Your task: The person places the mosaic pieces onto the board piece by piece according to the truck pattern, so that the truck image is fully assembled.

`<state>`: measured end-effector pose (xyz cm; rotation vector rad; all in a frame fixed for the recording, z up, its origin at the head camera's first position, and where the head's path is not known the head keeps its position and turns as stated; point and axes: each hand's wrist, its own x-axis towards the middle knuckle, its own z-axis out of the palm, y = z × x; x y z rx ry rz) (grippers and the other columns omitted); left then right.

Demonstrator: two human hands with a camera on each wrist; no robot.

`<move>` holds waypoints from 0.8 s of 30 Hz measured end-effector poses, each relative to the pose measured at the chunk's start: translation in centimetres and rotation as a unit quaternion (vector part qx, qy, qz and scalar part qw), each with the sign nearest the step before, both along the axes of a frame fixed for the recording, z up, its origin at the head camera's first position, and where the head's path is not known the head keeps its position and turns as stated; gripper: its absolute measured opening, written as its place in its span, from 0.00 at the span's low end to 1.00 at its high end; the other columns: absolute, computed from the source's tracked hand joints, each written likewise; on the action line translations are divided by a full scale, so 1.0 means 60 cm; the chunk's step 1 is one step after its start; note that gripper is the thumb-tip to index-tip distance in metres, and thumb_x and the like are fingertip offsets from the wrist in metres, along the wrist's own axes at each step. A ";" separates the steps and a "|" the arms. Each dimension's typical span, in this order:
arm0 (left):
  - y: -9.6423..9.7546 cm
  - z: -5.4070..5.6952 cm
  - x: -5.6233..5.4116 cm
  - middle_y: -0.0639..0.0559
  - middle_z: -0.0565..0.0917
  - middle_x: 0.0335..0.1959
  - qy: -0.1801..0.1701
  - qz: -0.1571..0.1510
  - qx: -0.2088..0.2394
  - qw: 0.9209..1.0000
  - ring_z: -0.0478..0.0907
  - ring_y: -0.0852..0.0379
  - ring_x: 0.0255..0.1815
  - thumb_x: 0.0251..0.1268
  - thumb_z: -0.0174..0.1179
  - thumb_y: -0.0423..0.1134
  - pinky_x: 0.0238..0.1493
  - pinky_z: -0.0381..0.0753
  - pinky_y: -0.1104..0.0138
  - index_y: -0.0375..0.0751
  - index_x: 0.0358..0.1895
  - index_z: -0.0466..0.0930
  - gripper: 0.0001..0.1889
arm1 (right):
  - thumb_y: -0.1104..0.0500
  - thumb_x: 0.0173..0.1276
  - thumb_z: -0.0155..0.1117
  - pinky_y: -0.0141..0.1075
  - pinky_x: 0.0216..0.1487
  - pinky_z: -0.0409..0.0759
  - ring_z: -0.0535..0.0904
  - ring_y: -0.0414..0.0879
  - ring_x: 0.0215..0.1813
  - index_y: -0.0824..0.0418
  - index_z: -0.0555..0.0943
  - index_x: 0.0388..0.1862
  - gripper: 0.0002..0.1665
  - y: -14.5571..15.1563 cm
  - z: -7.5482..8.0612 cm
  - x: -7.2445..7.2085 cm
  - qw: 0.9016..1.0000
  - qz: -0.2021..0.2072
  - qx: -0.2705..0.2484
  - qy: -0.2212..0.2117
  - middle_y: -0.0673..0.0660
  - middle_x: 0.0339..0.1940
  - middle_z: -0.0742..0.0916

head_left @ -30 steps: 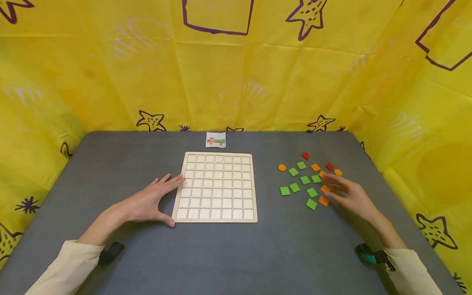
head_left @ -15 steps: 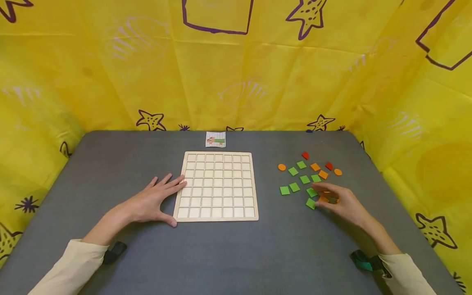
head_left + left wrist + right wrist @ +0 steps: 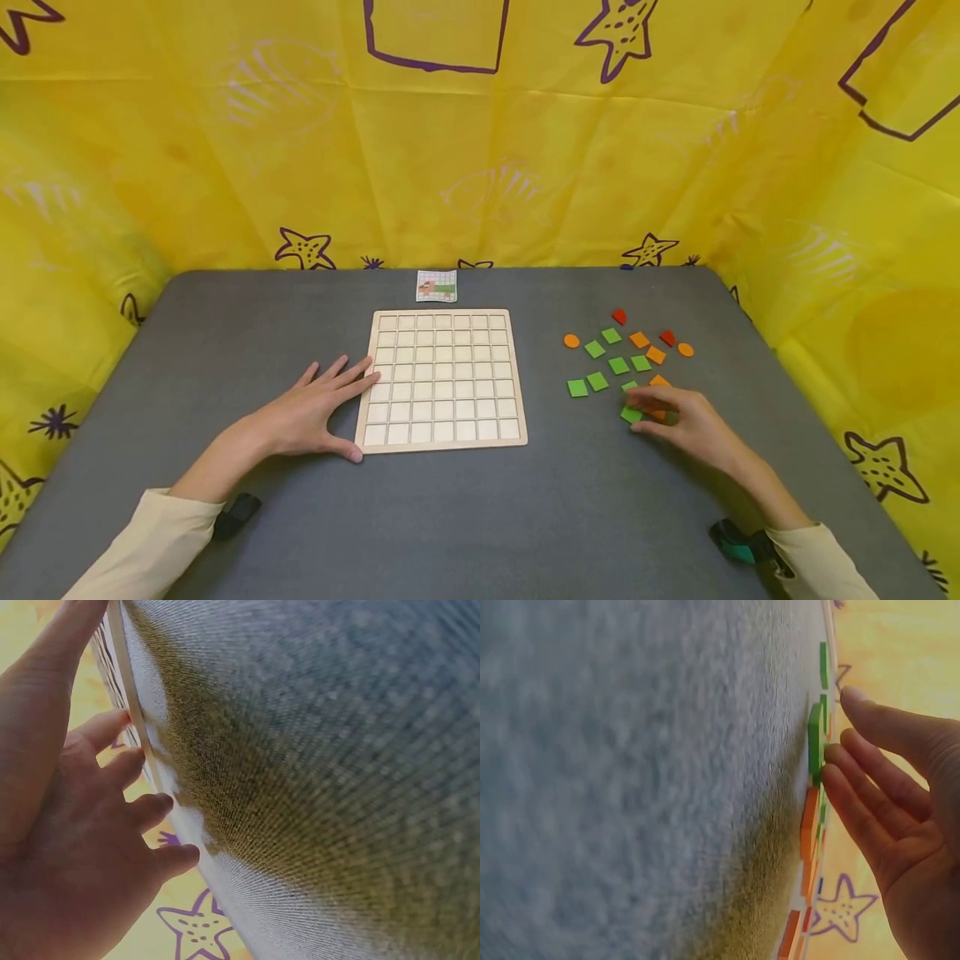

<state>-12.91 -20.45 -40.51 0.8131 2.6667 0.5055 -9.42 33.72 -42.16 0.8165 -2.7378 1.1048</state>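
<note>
My left hand [image 3: 303,414] lies spread at the left side of a pale wooden grid board [image 3: 444,382]. Its fingertips reach onto the board's left rim, and its thumb touches the lower left corner. In the left wrist view the fingers [image 3: 124,766] line up along the board's thin edge. On the right, my right hand [image 3: 693,425] is low over a green square tile [image 3: 630,414], thumb and fingers apart on either side of it. The right wrist view shows that green tile [image 3: 815,746] close to the fingertips, with an orange tile [image 3: 808,825] beside it, partly under the hand in the head view.
Several loose green squares [image 3: 577,388], orange squares [image 3: 639,339], orange discs [image 3: 572,341] and red rounded pieces [image 3: 618,317] lie right of the board. A small printed picture card [image 3: 437,286] lies behind the board. A yellow patterned cloth [image 3: 480,133] surrounds the grey table [image 3: 480,525].
My right hand has moved left and toward me, from the orange squares to the nearest green tile. The left hand has stayed at the board, shifting only slightly.
</note>
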 end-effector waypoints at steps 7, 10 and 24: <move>0.000 -0.002 0.000 0.43 0.48 0.80 -0.003 0.004 0.007 1.000 0.41 0.32 0.77 0.37 0.69 0.72 0.68 0.37 0.32 0.45 0.77 0.56 0.62 | 0.68 0.48 0.79 0.28 0.45 0.81 0.87 0.46 0.42 0.66 0.83 0.52 0.28 -0.007 -0.002 0.006 0.999 -0.024 0.042 0.020 0.55 0.44 0.89; -0.002 -0.004 0.000 0.43 0.48 0.80 -0.004 0.004 0.009 1.000 0.41 0.32 0.77 0.38 0.69 0.72 0.68 0.37 0.32 0.45 0.77 0.55 0.62 | 0.69 0.46 0.80 0.30 0.43 0.82 0.86 0.46 0.40 0.65 0.84 0.50 0.28 -0.014 -0.001 0.013 0.997 -0.048 0.057 0.035 0.55 0.43 0.89; -0.001 -0.002 -0.002 0.43 0.49 0.80 -0.011 0.007 0.006 1.000 0.42 0.31 0.77 0.38 0.69 0.71 0.68 0.38 0.31 0.45 0.77 0.56 0.61 | 0.71 0.44 0.80 0.40 0.38 0.84 0.86 0.49 0.36 0.66 0.84 0.47 0.27 -0.030 0.002 0.030 0.992 -0.103 0.063 0.047 0.57 0.41 0.89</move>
